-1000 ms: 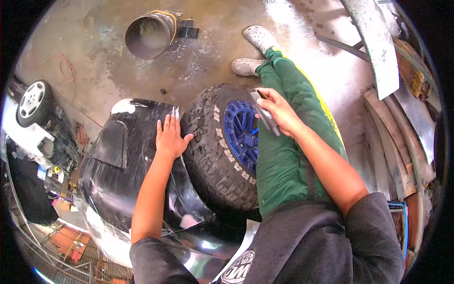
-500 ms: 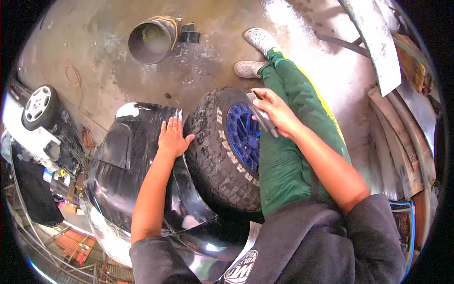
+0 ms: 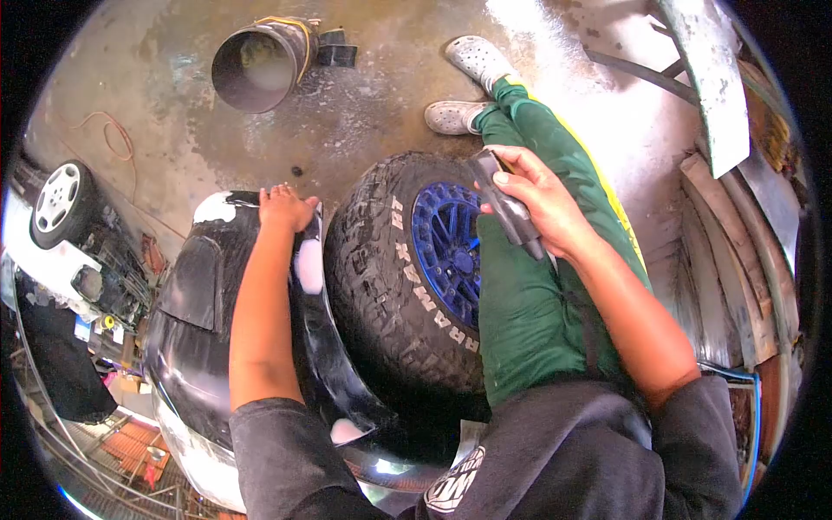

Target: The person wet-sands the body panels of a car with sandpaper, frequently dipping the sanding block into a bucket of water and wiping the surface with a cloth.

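Note:
My left hand (image 3: 286,208) lies on the far end of the black car body panel (image 3: 182,338), its fingers over the edge near a white patch. A pinkish-white patch (image 3: 308,265) shows on the panel beside my wrist. My right hand (image 3: 539,192) grips a dark grey, flat block (image 3: 507,211) above my green-trousered leg, clear of the panel. Between the panel and my leg is a large off-road tire (image 3: 381,260) with a blue wheel rim (image 3: 444,247).
On the wet floor ahead stands a bucket (image 3: 260,69) beside a black piece (image 3: 337,50). A white car part with a wheel (image 3: 61,204) is at the left. Curved panels (image 3: 724,251) lean along the right, near a long white-grey panel (image 3: 712,95).
My left hand has slid forward to the panel's far edge, uncovering the pinkish-white patch. My right hand, still round the block, has shifted slightly right.

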Demonstrator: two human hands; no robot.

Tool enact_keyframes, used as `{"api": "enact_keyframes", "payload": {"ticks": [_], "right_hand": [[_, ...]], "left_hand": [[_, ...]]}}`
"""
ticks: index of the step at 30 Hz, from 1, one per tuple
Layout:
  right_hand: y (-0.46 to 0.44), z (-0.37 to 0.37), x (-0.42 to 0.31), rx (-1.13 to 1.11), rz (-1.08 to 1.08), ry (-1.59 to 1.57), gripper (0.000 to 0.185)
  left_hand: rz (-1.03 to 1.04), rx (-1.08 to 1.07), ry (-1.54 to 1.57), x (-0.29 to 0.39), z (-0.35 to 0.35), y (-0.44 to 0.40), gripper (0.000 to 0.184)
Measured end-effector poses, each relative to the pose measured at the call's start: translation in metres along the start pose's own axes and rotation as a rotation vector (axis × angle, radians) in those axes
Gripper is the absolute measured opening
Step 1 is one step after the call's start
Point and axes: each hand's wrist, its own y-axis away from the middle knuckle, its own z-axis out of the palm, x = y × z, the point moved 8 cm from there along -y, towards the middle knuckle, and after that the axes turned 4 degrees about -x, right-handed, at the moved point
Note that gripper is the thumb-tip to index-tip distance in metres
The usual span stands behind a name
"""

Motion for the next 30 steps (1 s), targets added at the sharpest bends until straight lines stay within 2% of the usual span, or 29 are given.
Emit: {"api": "enact_keyframes", "payload": {"ticks": [3,6,9,11,13,15,17,18,19,21,23,24,27,30], "right_hand": [[-0.003,-0.011,-0.004,0.0,-0.008,0.0,0.046],[-0.004,-0.013,-0.001,0.051,-0.035,0.0,0.049],[-0.008,0.001,0.009,0.034,-0.059,-0.015,0.054],[-0.012,0.02,0.015,-0.015,-0.082,0.07,0.058],[-0.014,0.047,0.018,-0.069,0.002,0.162,0.066],[-0.014,0.077,0.015,-0.106,-0.023,0.333,0.063],[-0.028,0.104,0.037,-0.217,-0.093,0.308,0.067],[-0.028,0.123,0.036,-0.24,-0.151,0.273,0.063],[-0.032,0.136,0.044,-0.263,-0.158,0.362,0.058],[-0.029,0.162,0.049,-0.269,-0.317,0.659,0.054],[-0.023,0.195,0.061,-0.369,-0.27,0.704,0.053],[-0.016,0.211,0.063,-0.4,-0.299,0.73,0.053],[-0.002,0.249,0.077,-0.451,-0.376,0.764,0.048],[0.01,0.271,0.082,-0.486,-0.432,0.754,0.044]], "left_hand": [[-0.134,0.018,-0.027,-0.049,0.0,-0.023,0.08],[-0.175,0.156,0.052,-0.074,-0.004,-0.009,0.082],[-0.059,0.314,0.015,-0.049,0.004,0.024,0.085],[0.074,0.318,0.109,-0.027,0.01,0.06,0.09],[0.194,0.279,0.163,-0.011,0.025,0.09,0.091],[0.279,0.278,0.179,-0.004,0.031,0.127,0.087],[0.324,0.274,0.148,-0.001,0.035,0.162,0.087],[0.347,0.297,0.127,-0.001,0.038,0.18,0.088],[0.374,0.318,0.104,-0.001,0.041,0.198,0.088],[0.416,0.346,0.129,-0.004,0.046,0.231,0.089],[0.439,0.312,0.131,-0.008,0.047,0.263,0.087],[0.458,0.333,0.163,-0.011,0.047,0.28,0.082],[0.429,0.191,0.317,-0.036,0.039,0.337,0.073],[0.328,0.308,0.499,-0.072,0.024,0.405,0.066]]}}
